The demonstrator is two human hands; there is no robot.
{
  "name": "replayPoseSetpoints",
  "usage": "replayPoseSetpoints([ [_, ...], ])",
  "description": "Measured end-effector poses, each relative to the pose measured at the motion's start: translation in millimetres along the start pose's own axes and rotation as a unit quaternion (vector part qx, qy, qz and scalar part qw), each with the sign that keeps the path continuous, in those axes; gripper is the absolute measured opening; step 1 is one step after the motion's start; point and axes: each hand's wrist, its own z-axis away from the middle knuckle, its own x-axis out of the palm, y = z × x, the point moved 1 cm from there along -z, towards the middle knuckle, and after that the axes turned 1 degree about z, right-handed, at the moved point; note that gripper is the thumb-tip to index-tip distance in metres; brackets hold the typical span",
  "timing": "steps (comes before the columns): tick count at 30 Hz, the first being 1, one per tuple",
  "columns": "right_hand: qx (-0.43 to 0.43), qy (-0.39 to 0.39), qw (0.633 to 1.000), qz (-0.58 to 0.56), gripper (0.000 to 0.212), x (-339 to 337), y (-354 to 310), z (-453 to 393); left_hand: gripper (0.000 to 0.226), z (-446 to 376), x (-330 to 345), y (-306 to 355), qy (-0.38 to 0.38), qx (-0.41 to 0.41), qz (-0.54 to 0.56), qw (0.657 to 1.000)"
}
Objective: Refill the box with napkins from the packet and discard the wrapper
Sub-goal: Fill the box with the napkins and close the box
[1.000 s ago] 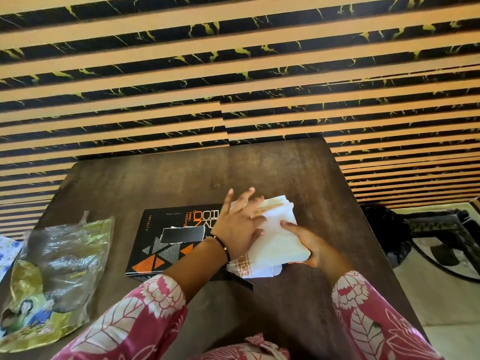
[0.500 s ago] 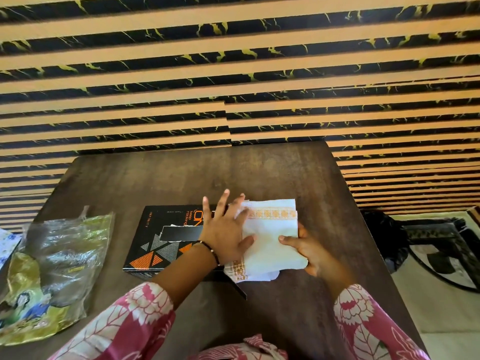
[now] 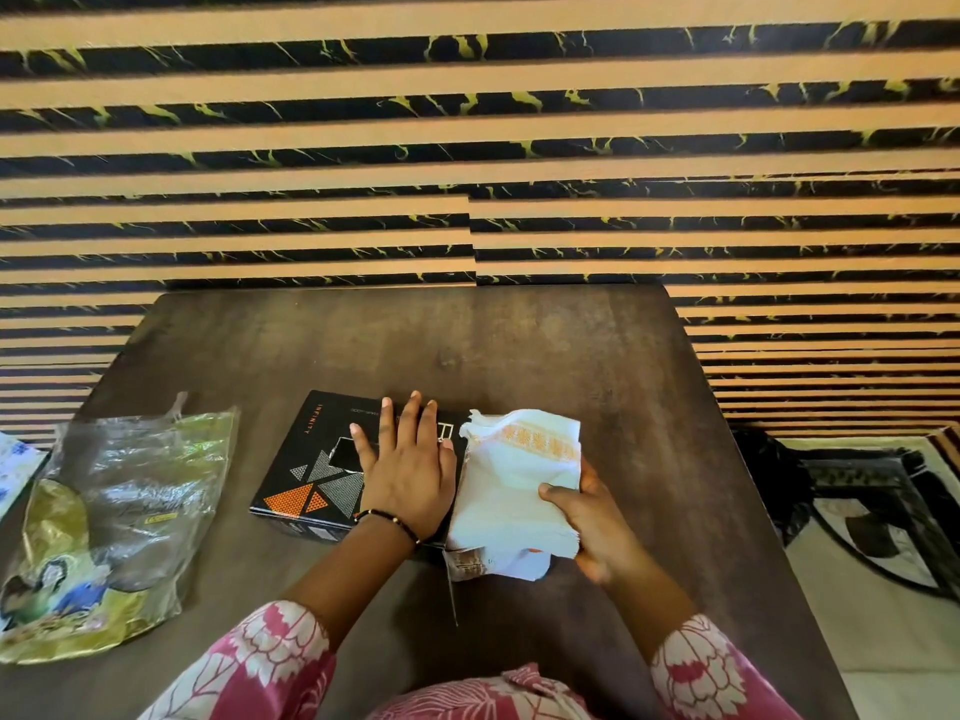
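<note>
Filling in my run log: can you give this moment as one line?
left hand: flat on black box | right hand: holds napkin stack at box's right end | empty wrapper: on table, left

dark table: box, wrapper

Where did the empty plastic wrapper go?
In the head view, the plastic wrapper lies on the left side of the table, left of the black box and apart from it, away from both hands.
</note>
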Motion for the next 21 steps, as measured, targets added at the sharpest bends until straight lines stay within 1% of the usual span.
replayPoseSetpoints([
  [3, -0.002, 0.014, 1.0, 0.014, 0.043, -3, 0, 4, 0.067, -3, -2, 3, -0.009, -0.01, 0.006, 1.0],
  [6, 0.01, 0.019, 0.998, -0.056, 0.041, -17, 5, 9, 0.063, -2, -4, 3, -0.011, -0.006, -0.001, 1.0],
  [7, -0.001, 0.023, 0.998, -0.052, 0.042, -21, 6, 11, 0.06, -2, -4, 2, -0.012, -0.004, -0.002, 1.0],
  [8, -0.033, 0.025, 0.999, -0.008, 0.052, -23, 6, 14, 0.057, -1, -4, 2, -0.013, -0.003, -0.001, 1.0],
  [9, -0.066, 0.007, 0.996, 0.061, 0.067, -27, 4, 16, 0.055, -1, -5, 2, -0.015, -0.003, -0.002, 1.0],
  [10, -0.072, -0.021, 0.992, 0.1, 0.076, -27, 0, 19, 0.056, -1, -5, 2, -0.017, -0.003, -0.003, 1.0],
  [11, -0.052, -0.035, 0.993, 0.103, 0.073, -27, -5, 21, 0.058, -1, -6, 2, -0.018, -0.004, -0.005, 1.0],
  [12, -0.049, -0.027, 0.993, 0.1, 0.065, -27, -9, 20, 0.059, 0, -6, 2, -0.019, -0.004, -0.007, 1.0],
  [14, -0.091, -0.017, 0.987, 0.129, 0.058, -27, -14, 15, 0.055, 0, -7, 3, -0.021, -0.004, -0.006, 1.0],
  [15, -0.064, -0.007, 0.996, 0.067, 0.053, -23, -16, 10, 0.053, 0, -8, 3, -0.022, -0.005, -0.005, 1.0],
  [16, -0.003, 0.02, 0.999, -0.037, 0.044, -20, -17, 6, 0.053, 0, -9, 3, -0.022, -0.006, -0.004, 1.0],
  [17, 0.053, 0.053, 0.992, -0.103, 0.038, -20, -17, 5, 0.053, 0, -9, 3, -0.022, -0.007, -0.003, 1.0],
  [18, 0.092, 0.072, 0.985, -0.123, 0.034, -19, -17, 3, 0.053, 0, -9, 3, -0.021, -0.007, -0.002, 1.0],
  [19, 0.114, 0.079, 0.983, -0.119, 0.029, -18, -19, 2, 0.053, 0, -10, 3, -0.021, -0.006, -0.002, 1.0],
  [21, 0.118, 0.073, 0.984, -0.112, 0.026, -19, -18, 4, 0.053, -1, -9, 3, -0.023, -0.005, -0.001, 1.0],
])
